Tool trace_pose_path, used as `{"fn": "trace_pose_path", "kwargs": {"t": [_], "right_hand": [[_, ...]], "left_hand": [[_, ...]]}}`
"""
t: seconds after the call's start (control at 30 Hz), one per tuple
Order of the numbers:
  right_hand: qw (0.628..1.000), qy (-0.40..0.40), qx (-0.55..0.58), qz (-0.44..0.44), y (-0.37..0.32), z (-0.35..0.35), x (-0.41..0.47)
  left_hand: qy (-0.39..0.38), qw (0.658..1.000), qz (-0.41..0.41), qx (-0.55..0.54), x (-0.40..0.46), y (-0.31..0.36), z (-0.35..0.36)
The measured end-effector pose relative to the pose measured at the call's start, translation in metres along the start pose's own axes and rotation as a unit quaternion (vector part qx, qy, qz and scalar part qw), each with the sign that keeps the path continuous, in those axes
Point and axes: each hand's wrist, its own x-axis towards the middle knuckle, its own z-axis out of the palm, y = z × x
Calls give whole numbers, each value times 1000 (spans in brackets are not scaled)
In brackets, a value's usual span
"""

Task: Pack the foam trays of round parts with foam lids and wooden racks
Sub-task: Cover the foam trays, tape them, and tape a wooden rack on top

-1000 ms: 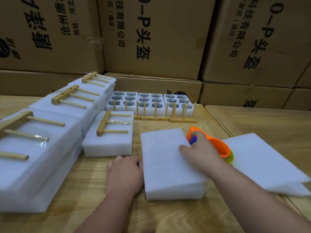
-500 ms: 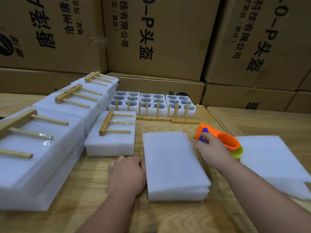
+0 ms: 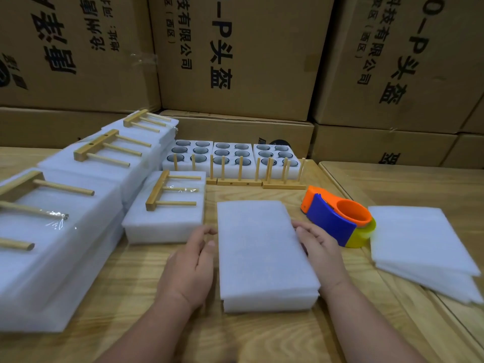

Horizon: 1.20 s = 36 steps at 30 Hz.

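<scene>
A white foam tray with a foam lid (image 3: pixel 262 252) on top lies on the table in front of me. My left hand (image 3: pixel 191 263) rests against its left side, fingers loosely curled and holding nothing. My right hand (image 3: pixel 319 247) touches its right edge with relaxed fingers. At the back stand three open foam trays of round parts (image 3: pixel 230 153), with wooden racks (image 3: pixel 238 176) upright before them. A packed tray carrying a flat rack (image 3: pixel 167 213) lies just left of the lidded tray.
An orange and blue tape dispenser (image 3: pixel 337 218) sits right of my right hand. Loose foam lids (image 3: pixel 419 244) are stacked at the right. Several packed trays with racks (image 3: pixel 65 205) pile up on the left. Cardboard boxes (image 3: pixel 235 61) wall the back.
My right hand left the lid, touched the tape dispenser, then came back to the tray's right edge. The dispenser now lies further right. My left hand stayed beside the tray.
</scene>
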Motion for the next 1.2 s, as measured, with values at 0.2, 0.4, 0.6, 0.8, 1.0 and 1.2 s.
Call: {"fn": "trace_pose_path", "kwargs": {"t": [0.2, 0.4, 0.6, 0.8, 1.0, 1.2], "right_hand": [[1000, 5, 16, -3, -4, 2, -2], [999, 7, 39, 8, -2, -1, -2], [999, 6, 26, 17, -2, -4, -2], [1000, 1, 15, 16, -4, -4, -2], [1000, 3, 8, 9, -5, -4, -1], [1000, 11, -13, 13, -7, -2, -1]], "left_hand": [[-15, 999, 34, -18, 1, -8, 2], [-24, 999, 28, 15, 2, -10, 2], [-29, 999, 27, 17, 3, -12, 3], [-31, 998, 30, 35, 2, -12, 4], [-23, 998, 34, 50, 3, -11, 4], [-22, 998, 29, 57, 2, -10, 4]]}}
